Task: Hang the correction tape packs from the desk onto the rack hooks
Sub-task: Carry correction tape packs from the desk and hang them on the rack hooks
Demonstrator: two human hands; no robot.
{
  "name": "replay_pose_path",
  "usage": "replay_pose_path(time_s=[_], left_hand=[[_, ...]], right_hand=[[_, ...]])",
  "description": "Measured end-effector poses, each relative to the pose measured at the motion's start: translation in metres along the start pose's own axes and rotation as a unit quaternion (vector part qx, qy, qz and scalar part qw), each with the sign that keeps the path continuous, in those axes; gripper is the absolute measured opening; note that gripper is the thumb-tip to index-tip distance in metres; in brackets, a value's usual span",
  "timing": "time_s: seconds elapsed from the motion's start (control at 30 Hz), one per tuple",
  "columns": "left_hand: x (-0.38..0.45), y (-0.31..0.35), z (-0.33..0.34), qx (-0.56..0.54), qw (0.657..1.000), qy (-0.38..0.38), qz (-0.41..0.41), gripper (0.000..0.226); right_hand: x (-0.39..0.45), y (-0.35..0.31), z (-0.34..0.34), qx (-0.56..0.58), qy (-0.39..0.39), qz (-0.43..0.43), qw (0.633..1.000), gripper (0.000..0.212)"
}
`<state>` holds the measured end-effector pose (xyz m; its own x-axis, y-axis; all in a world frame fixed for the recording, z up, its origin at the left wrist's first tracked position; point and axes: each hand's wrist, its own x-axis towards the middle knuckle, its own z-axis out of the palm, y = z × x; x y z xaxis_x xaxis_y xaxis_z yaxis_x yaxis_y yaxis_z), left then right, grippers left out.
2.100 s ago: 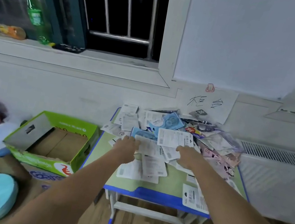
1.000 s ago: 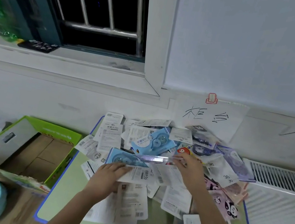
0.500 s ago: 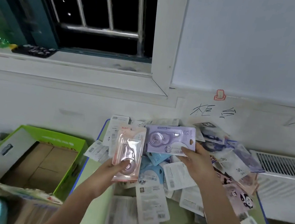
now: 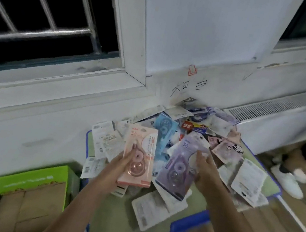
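My left hand (image 4: 117,165) grips a pink correction tape pack (image 4: 139,154) by its lower left side, held upright above the desk. A purple pack (image 4: 179,169) leans to the right beside it, with my right hand (image 4: 204,172) holding its right edge. Under both lies a heap of several more packs (image 4: 168,127), blue, pink, purple and white-backed, spread over the small green desk (image 4: 193,200) with blue edging. No rack or hooks appear in this view.
An open green cardboard box (image 4: 19,192) stands on the floor left of the desk. The white wall, window sill (image 4: 53,75) and barred window are behind. A white radiator cover (image 4: 281,117) is at the right, with another person's white shoe (image 4: 287,180) beside it.
Both hands went from sorting through the heap to lifting a pack each. The purple pack has turned from lying sideways to nearly upright. The view has tilted and swung rightward.
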<state>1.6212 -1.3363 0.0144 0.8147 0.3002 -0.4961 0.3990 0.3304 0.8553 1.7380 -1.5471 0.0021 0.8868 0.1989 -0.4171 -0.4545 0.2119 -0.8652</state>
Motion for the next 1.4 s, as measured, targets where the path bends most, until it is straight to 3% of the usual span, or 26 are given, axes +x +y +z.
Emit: replay_pose_path(time_s=[0.17, 0.3, 0.4, 0.5, 0.57, 1.03, 1.23, 1.4], left_hand=[[0.009, -0.015, 0.06, 0.029, 0.999, -0.028, -0.037, 0.036], [0.009, -0.039, 0.113, 0.075, 0.992, -0.09, -0.055, 0.044], [-0.002, -0.057, 0.158, 0.105, 0.981, -0.157, -0.047, 0.048], [-0.025, -0.076, 0.212, 0.142, 0.961, -0.234, -0.041, 0.051], [-0.05, -0.091, 0.25, 0.181, 0.946, -0.268, -0.031, 0.04], [-0.299, -0.257, 0.464, 0.262, 0.811, -0.519, -0.057, 0.032], [-0.391, -0.307, 0.556, 0.282, 0.748, -0.6, -0.039, 0.029], [-0.443, -0.337, 0.646, 0.272, 0.723, -0.635, -0.002, 0.029]], right_hand=[[-0.036, 0.006, -0.063, -0.01, 0.11, 0.052, 0.993, 0.017], [-0.081, 0.008, -0.126, -0.007, 0.169, 0.085, 0.982, 0.059], [-0.124, 0.007, -0.169, 0.067, 0.208, 0.051, 0.975, 0.033], [-0.173, 0.012, -0.213, 0.158, 0.242, 0.024, 0.957, 0.027], [-0.211, 0.016, -0.244, 0.199, 0.266, -0.003, 0.943, 0.022], [-0.529, 0.066, -0.44, 0.252, 0.424, -0.118, 0.862, 0.019], [-0.611, 0.071, -0.523, 0.244, 0.509, -0.165, 0.808, 0.013], [-0.654, 0.053, -0.601, 0.249, 0.556, -0.21, 0.764, 0.009]])
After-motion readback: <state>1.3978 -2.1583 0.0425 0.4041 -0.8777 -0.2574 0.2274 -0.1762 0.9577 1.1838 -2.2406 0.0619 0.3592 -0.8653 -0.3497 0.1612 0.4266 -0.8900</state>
